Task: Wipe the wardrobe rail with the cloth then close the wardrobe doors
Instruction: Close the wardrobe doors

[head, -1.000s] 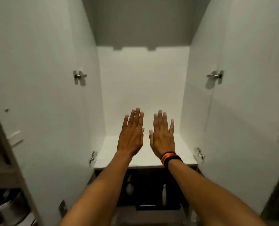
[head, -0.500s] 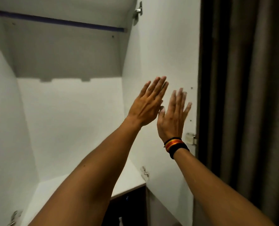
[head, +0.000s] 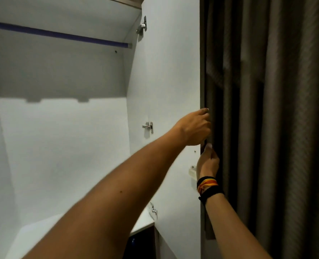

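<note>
The white wardrobe stands open, and its right door (head: 166, 86) swings out toward me. A purple rail (head: 61, 35) runs across the top of the empty interior. My left hand (head: 194, 128) curls around the outer edge of the right door at mid height. Just below it, my right hand (head: 208, 162), with dark and orange bands on the wrist, grips the same edge, its fingers hidden behind the door. No cloth is in view.
A dark brown curtain (head: 267, 118) hangs close behind the right door's edge. Metal hinges (head: 148, 126) sit on the door's inner side. A white shelf (head: 43, 232) forms the bottom of the compartment, with a dark space below.
My view has turned right and up. Both hands, flat and open before, have moved to the right door's outer edge and closed on it.
</note>
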Demonstrator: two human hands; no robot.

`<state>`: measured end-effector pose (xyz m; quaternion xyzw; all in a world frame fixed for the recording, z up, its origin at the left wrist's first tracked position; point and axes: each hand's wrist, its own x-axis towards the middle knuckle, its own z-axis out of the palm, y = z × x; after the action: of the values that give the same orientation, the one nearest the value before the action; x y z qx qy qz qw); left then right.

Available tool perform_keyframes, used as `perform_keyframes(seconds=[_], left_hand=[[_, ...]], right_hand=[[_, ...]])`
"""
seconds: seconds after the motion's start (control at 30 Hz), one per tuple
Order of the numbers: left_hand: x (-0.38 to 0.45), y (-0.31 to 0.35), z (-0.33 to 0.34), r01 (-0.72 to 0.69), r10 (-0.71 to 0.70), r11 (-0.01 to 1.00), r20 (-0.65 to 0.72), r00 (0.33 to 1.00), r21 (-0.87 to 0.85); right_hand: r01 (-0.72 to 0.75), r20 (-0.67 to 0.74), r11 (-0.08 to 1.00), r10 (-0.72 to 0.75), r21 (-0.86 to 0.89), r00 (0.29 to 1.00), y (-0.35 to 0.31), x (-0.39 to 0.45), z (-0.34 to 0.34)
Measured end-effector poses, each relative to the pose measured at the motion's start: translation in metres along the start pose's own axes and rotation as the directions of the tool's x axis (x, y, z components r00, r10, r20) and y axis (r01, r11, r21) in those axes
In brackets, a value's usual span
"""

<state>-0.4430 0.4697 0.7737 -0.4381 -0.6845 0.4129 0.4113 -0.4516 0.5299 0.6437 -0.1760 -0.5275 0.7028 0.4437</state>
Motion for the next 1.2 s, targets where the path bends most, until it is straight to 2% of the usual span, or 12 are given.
perform_keyframes(seconds=[0.13,0.27,0.33,0.4,0.47,0.53,0.6,0.7,0.77,0.9,1.03,1.2], left_hand=[[-0.047,-0.037,0.002,-0.097,0.098,0.995,-0.141,0.985,0.018],[-0.121,-0.070,0.013,-0.153,0.154,0.988,-0.092,0.984,0.019],[-0.162,-0.084,0.019,-0.155,0.155,0.988,0.019,0.988,0.007],[-0.199,-0.098,0.027,-0.117,0.117,0.993,0.154,0.981,-0.010],[-0.227,-0.105,0.041,-0.027,0.030,1.000,0.301,0.953,-0.012],[-0.247,-0.107,0.057,0.093,-0.089,0.996,0.442,0.893,0.014],[-0.260,-0.110,0.077,0.228,-0.217,0.973,0.510,0.832,0.042],[-0.270,-0.120,0.106,0.356,-0.343,0.931,0.535,0.772,0.084],[-0.276,-0.128,0.125,0.394,-0.376,0.915,0.536,0.756,0.086],[-0.288,-0.137,0.158,0.353,-0.369,0.926,0.512,0.776,0.132],[-0.297,-0.145,0.182,0.304,-0.343,0.939,0.465,0.816,0.158],[-0.304,-0.145,0.201,0.363,-0.375,0.925,0.448,0.812,0.116]], right_hand=[[0.014,0.032,0.997,-0.017,0.079,0.999,-0.003,-0.058,0.018],[0.021,0.160,0.989,-0.045,0.145,0.986,0.005,-0.116,0.054],[0.015,0.282,0.983,-0.067,0.182,0.957,0.010,-0.141,0.080],[-0.047,0.449,0.981,-0.044,0.190,0.892,0.015,-0.165,0.113],[-0.207,0.582,0.964,0.075,0.164,0.810,0.020,-0.183,0.145],[-0.437,0.688,0.890,0.237,0.129,0.686,0.026,-0.198,0.176],[-0.509,0.726,0.854,0.285,0.105,0.627,0.034,-0.203,0.204],[-0.307,0.751,0.951,0.187,0.022,0.633,0.040,-0.198,0.244],[-0.200,0.758,0.979,0.157,-0.035,0.633,0.046,-0.194,0.268],[-0.127,0.754,0.990,0.130,-0.062,0.644,0.054,-0.196,0.296],[0.046,0.763,0.995,0.040,-0.091,0.645,0.061,-0.189,0.312],[0.151,0.741,0.983,-0.024,-0.104,0.671,0.076,-0.189,0.331]])
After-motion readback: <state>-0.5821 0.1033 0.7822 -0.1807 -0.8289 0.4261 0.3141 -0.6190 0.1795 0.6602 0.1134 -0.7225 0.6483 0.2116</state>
